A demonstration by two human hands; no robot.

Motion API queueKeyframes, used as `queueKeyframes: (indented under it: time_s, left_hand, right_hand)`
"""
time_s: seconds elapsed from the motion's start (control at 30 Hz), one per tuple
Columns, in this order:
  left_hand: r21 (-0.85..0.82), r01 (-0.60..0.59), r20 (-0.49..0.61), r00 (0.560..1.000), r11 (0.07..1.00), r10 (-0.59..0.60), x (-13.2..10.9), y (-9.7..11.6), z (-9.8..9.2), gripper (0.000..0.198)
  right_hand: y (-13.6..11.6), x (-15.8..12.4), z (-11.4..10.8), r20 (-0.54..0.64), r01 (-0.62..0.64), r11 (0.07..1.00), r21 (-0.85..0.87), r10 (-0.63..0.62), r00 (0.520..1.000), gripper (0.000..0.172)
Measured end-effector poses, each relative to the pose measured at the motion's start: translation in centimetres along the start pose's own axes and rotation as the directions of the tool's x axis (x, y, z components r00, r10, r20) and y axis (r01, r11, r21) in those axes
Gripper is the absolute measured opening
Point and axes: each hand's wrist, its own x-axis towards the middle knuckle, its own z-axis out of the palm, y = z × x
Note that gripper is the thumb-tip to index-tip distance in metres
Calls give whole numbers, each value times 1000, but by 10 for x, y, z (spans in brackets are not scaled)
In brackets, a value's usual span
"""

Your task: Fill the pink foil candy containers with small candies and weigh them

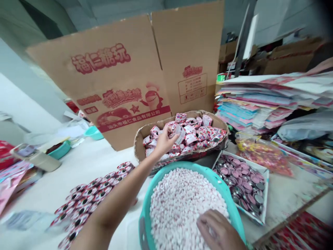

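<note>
My left hand (165, 141) reaches across to a cut-down cardboard box (139, 144) full of small red, white and pink printed packets. Its thumb and fingers close on one small printed packet (179, 133) at the top of the heap. Below, a turquoise basin (235, 211) is filled with small white and pinkish candies (179, 198). Over the basin's near right part, my right hand (221, 231) rests on the candies with curled fingers; what lies inside them is mostly hidden.
Rows of printed packets (88, 199) with dark round openings stand on the white table at left. A white tray (265, 194) of pink and silver round caps sits right of the basin. Behind rises a large carton (125, 80). Stacked printed sheets (255, 100) lie at back right.
</note>
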Motion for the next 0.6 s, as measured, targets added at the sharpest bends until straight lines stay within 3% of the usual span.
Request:
queueKeyframes:
  time_s: [0.03,0.1,0.2,0.27,0.33,0.4,0.5,0.6]
  left_hand:
    - [-203,-14,-81,997,979,-2,-22,7,-19,30]
    - [-522,53,-55,994,851,-96,-73,18,-55,39]
    - [-624,226,-6,956,748,-294,-155,25,-93,47]
    - [-617,310,-41,905,723,-423,-202,22,-105,47]
    - [-602,366,-117,839,710,-531,-239,18,-107,48]
    - [-591,412,-186,768,694,-613,-264,14,-103,48]
    - [-602,465,-214,689,649,-692,-284,12,-93,49]
    - [-639,471,-199,663,608,-722,-288,11,-81,55]
  right_hand:
    - [-1,0,-4,77,-9,1000,14,8,997,18]
    - [-4,1,-10,190,-55,998,6,53,980,21]
    - [-6,2,-15,297,-94,992,-82,114,948,34]
    - [-7,0,-13,382,-76,985,-156,132,915,62]
    - [-9,-3,-9,479,-45,977,-209,143,866,87]
    - [-12,-6,-2,532,-24,969,-246,155,832,97]
    - [-20,-7,12,520,-17,954,-300,179,835,101]
    - [-27,-1,25,474,-34,932,-361,215,854,102]
